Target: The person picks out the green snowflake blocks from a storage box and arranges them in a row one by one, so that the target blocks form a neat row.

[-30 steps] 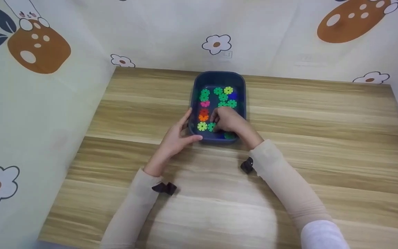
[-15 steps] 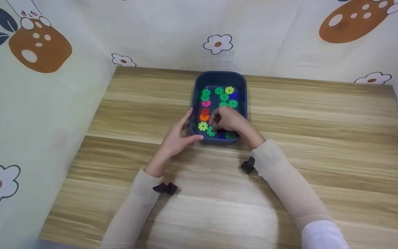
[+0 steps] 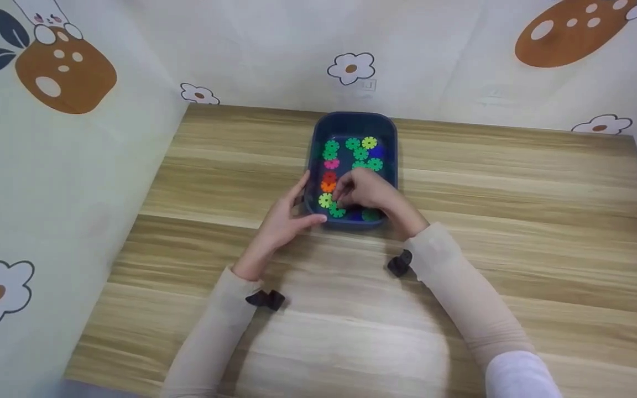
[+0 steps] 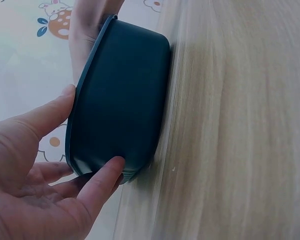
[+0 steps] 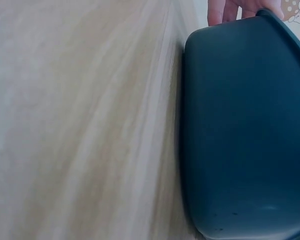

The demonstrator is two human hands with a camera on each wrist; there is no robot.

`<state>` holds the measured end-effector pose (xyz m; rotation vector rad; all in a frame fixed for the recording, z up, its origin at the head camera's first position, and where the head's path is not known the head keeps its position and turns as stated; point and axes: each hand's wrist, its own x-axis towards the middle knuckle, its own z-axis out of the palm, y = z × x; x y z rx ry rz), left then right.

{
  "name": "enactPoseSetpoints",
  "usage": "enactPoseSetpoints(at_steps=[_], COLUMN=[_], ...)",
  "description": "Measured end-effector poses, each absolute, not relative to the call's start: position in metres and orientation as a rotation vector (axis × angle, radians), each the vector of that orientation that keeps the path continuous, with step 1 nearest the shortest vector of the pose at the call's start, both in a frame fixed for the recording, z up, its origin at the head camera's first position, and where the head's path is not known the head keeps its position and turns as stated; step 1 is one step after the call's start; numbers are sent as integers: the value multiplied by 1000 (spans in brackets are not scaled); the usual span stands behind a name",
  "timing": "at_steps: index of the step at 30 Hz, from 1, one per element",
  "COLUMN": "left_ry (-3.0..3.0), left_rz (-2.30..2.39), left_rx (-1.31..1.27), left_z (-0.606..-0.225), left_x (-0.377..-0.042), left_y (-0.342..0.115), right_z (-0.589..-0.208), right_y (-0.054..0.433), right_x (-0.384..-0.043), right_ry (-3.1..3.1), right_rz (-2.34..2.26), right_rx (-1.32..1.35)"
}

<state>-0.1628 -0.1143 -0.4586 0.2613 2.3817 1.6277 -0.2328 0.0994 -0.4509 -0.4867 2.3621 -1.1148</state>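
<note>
A dark blue plastic tub (image 3: 350,224) stands on the table with several toothed plastic snowflake discs lying in it. My left hand (image 3: 277,224) holds the tub's near left corner, thumb at the front rim and fingers along the side; in the left wrist view the thumb (image 4: 60,107) meets the rim. Inside the tub, my right hand (image 3: 367,190) has bent fingers, their tips at a green snowflake disc (image 3: 337,210) near the front. Touching that disc is a yellow one (image 3: 325,200), with an orange disc (image 3: 328,187) farther back. My right hand hides part of the tub's floor.
Green discs (image 3: 360,153), another yellow disc (image 3: 369,142) and a blue disc (image 3: 376,151) lie toward the tub's back right. A pink disc (image 3: 331,164) is on the left. The wooden table (image 3: 517,221) meets patterned walls (image 3: 274,50) behind and at the sides.
The green disc by my right fingertips has slid toward the tub's near wall, and those fingers have shifted slightly left. My left hand stays on the corner.
</note>
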Motion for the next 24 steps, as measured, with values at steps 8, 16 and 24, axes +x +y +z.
enactPoseSetpoints(at_steps=[8,16,24], left_ry=[2372,2364,2352], left_rz=[1629,1636,1645], left_rx=[257,252,258], left_z=[-458,-457,-457], left_x=[-162,-163,-164], left_y=[-114,-114,-114], right_z=[-447,-444,-439], right_y=[100,102,106], right_x=[-231,-230,-229], right_ry=[2374,2431,2448], right_rz=[-1173,-1215,-1293], right_rx=[-503,-530,-532])
